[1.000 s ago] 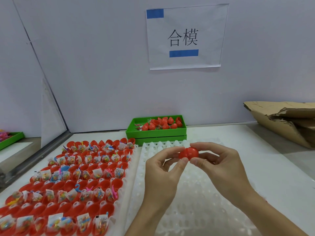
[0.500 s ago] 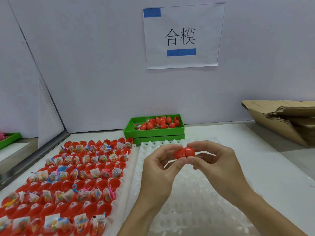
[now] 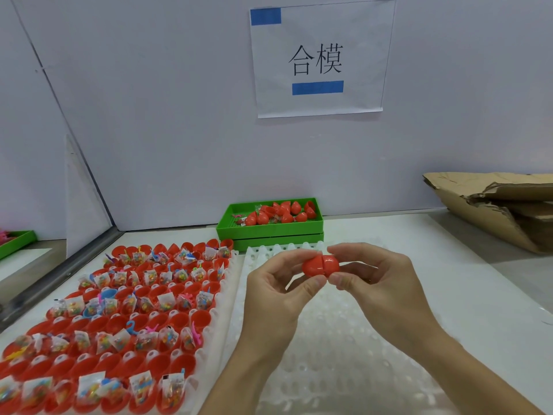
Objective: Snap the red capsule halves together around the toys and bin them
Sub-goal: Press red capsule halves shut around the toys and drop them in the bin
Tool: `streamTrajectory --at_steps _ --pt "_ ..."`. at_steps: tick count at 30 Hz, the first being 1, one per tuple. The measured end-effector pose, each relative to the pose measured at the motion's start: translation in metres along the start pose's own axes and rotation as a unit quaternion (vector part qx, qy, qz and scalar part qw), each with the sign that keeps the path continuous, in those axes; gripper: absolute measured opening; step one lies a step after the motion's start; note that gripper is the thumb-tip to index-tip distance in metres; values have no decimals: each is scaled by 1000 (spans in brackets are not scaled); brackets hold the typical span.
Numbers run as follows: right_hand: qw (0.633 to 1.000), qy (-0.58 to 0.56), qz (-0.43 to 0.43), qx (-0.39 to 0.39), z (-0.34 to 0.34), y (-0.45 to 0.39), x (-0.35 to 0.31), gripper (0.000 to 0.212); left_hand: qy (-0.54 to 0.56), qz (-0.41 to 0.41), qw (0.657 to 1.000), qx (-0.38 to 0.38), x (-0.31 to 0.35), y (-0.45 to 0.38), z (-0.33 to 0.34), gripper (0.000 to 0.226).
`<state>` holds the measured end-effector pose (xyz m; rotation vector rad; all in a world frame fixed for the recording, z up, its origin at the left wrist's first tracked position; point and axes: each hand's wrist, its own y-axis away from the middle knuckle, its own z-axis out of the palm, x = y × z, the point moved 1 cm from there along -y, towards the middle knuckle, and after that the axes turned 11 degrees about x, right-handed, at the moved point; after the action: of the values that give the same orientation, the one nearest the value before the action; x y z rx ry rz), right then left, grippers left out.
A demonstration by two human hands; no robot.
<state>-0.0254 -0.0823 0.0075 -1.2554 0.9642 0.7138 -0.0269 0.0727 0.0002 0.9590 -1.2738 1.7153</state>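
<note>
At 12 o'clock a green plastic bin (image 3: pixel 270 229) holds closed red capsules, while the white tray (image 3: pixel 223 298) at 9 o'clock is packed with open red capsule halves (image 3: pixel 167 322) carrying bagged toys. Above an empty white dimpled tray (image 3: pixel 335 339), the left hand (image 3: pixel 278 298) and right hand (image 3: pixel 377 283) pinch opposite ends of one red plastic capsule (image 3: pixel 320 265), its halves joined. A torn cardboard box (image 3: pixel 496 205) lies at 2 o'clock.

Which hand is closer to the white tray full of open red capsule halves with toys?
Left. The left hand hovers just right of the filled white tray, pinching the red plastic capsule. The right hand pinches its other end, farther right.
</note>
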Motion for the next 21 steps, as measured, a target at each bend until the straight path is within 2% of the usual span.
streamTrajectory --at_steps 8,14,21 --pt "1000 7 -22 16 3 2 0 34 -31 4 999 10 2 0 2 23" --pt "1000 -19 4 14 1 1 1 30 -40 -13 999 32 2 0 2 20" --pt "1000 -11 12 23 2 1 2 31 -52 -19 998 38 4 1 3 33"
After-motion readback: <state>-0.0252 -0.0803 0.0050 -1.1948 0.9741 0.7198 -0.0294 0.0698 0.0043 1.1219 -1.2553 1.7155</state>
